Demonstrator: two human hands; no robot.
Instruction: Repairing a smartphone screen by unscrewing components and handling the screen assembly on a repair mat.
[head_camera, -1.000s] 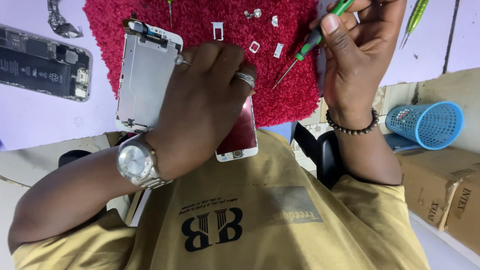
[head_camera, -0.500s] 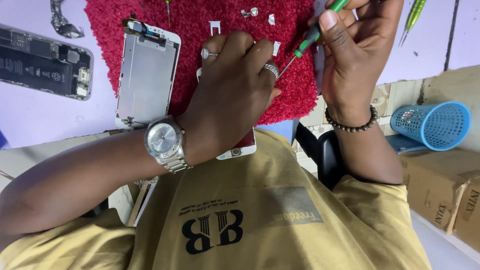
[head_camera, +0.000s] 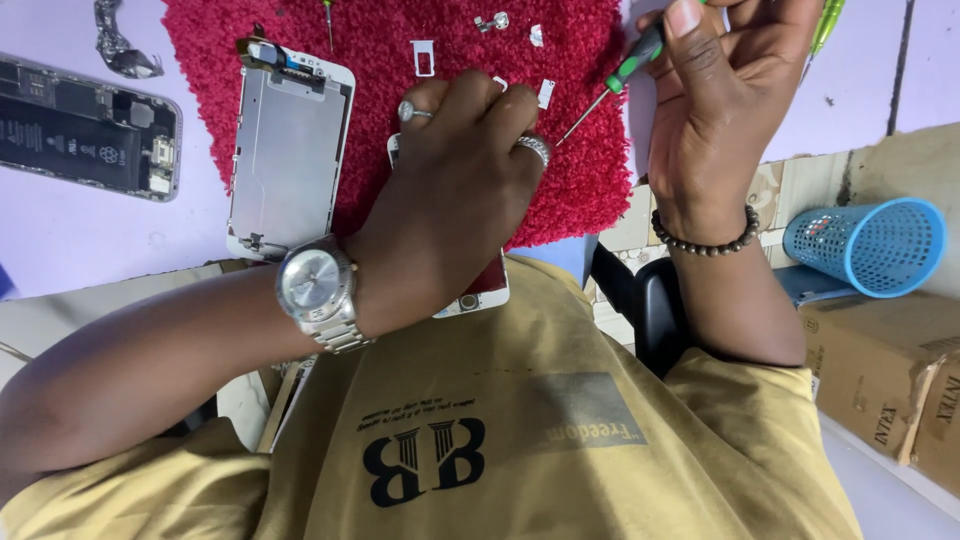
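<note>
Lower frame, nearest: our mustard-yellow shirt (head_camera: 520, 440) fills the bottom, with dark lettering across the chest.

Centre: our left hand (head_camera: 440, 210), with a silver wristwatch (head_camera: 315, 290) on the wrist and rings on two fingers, lies palm-down over a white phone (head_camera: 478, 290). Only the phone's lower end, with its round home button, shows below the palm. The fingers (head_camera: 480, 100) are curled down and pressed onto the phone's upper part, we judge to keep it from sliding on the pile; we cannot tell whether they pinch any small part beneath.

Right of centre: our right hand (head_camera: 725, 110), with a dark bead bracelet (head_camera: 705, 235) on the wrist, is raised. Its thumb and fingers pinch a green-handled screwdriver (head_camera: 615, 80) near the grip, the tip slanting down and left toward the left fingertips, just short of them.

Left of centre: a detached phone screen assembly (head_camera: 285, 160), metal backplate up, lies on the red shaggy mat (head_camera: 580, 170).

Upper centre: small metal brackets and screws (head_camera: 495, 20) are scattered on the mat, whose pile likely stops them rolling.

Upper left: an opened phone body (head_camera: 85, 135) with its black battery exposed rests on the pale lilac surface (head_camera: 110, 235).

Right edge: a blue mesh basket (head_camera: 870, 245) lies on its side above cardboard boxes (head_camera: 890, 390).
</note>
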